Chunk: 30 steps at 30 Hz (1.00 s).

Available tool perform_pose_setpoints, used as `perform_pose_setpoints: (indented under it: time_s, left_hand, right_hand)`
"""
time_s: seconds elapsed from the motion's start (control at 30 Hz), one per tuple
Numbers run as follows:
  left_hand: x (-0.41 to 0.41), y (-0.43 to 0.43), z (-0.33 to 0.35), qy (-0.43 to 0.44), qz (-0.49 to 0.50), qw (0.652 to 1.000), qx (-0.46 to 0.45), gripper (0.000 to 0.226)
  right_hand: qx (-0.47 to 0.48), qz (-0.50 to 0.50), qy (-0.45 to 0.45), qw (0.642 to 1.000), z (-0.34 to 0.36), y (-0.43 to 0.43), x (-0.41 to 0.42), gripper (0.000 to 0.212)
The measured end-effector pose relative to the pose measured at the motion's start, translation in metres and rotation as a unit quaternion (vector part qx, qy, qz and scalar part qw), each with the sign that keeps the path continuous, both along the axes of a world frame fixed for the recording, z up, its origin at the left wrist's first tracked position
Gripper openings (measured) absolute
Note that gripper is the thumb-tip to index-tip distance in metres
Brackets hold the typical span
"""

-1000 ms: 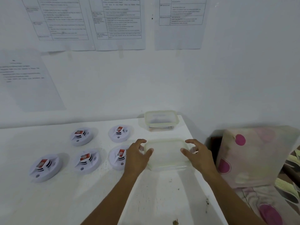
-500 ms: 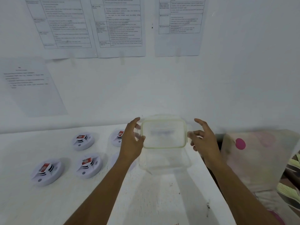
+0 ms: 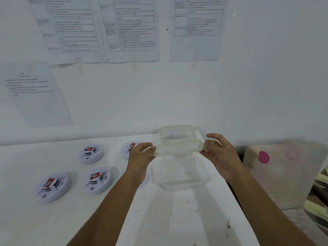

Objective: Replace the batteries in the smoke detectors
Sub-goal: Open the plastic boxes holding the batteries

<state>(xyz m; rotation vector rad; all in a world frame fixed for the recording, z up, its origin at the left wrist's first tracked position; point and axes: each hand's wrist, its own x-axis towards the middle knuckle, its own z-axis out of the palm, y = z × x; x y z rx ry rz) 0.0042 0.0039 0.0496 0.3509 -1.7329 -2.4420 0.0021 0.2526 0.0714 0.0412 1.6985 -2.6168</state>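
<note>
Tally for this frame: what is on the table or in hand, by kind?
Smoke detectors: 4 in plain view
Clear plastic containers: 2
Container lid, held between left hand and right hand: 1
Total: 7

The left hand (image 3: 140, 158) and right hand (image 3: 221, 155) grip lid (image 3: 179, 148).

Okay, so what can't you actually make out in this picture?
All in the head view:
- Print on the wall sheets: too small and blurred to read.
- Rear container: contents hidden by its cloudy plastic and the held lid in front.
- Back-right smoke detector: partly covered by the left hand.
- Right hand: motion blur hides whether it grips the held lid.
- Red battery labels: too small to read.
</note>
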Motion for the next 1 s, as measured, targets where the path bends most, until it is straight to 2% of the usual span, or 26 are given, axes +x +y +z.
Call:
perform_pose_setpoints:
  time_s: [0.07, 0.13, 0.27, 0.47, 0.6, 0.67, 0.8, 0.9, 1.0]
  left_hand:
    - [-0.001, -0.004, -0.007, -0.024, -0.018, 0.999, -0.025, 0.026]
    - [0.002, -0.008, -0.007, -0.026, -0.045, 0.999, -0.015, 0.034]
    - [0.008, -0.015, -0.007, -0.008, -0.101, 0.995, 0.007, 0.030]
    - [0.009, -0.023, -0.016, 0.021, -0.058, 0.998, -0.027, 0.028]
    - [0.010, -0.034, -0.022, 0.034, -0.028, 0.999, -0.015, 0.027]
    - [0.010, -0.037, -0.023, 0.038, -0.022, 0.999, -0.012, 0.026]
    - [0.005, -0.041, -0.025, 0.045, -0.004, 0.999, -0.003, 0.025]
    - [0.002, -0.041, -0.028, 0.042, 0.004, 0.999, -0.007, 0.026]
    - [0.002, -0.034, -0.034, 0.026, -0.001, 1.000, -0.007, 0.027]
  right_hand:
    - [0.048, 0.005, 0.018, 0.999, -0.004, 0.000, 0.001, 0.042]
    - [0.102, 0.011, 0.036, 0.994, -0.009, 0.002, 0.002, 0.042]
    - [0.227, 0.010, 0.050, 0.973, -0.017, 0.003, 0.002, 0.039]
    - [0.342, -0.075, 0.044, 0.936, -0.035, 0.003, 0.004, 0.028]
    - [0.436, -0.028, -0.040, 0.899, -0.058, 0.007, 0.002, 0.043]
    - [0.440, 0.000, -0.072, 0.895, -0.065, 0.009, 0.003, 0.042]
    - [0.483, -0.010, -0.048, 0.874, -0.052, 0.018, 0.006, 0.032]
    - [0.510, 0.018, -0.036, 0.859, -0.036, 0.030, 0.011, 0.031]
    - [0.452, 0.029, -0.029, 0.891, -0.020, 0.037, 0.018, 0.031]
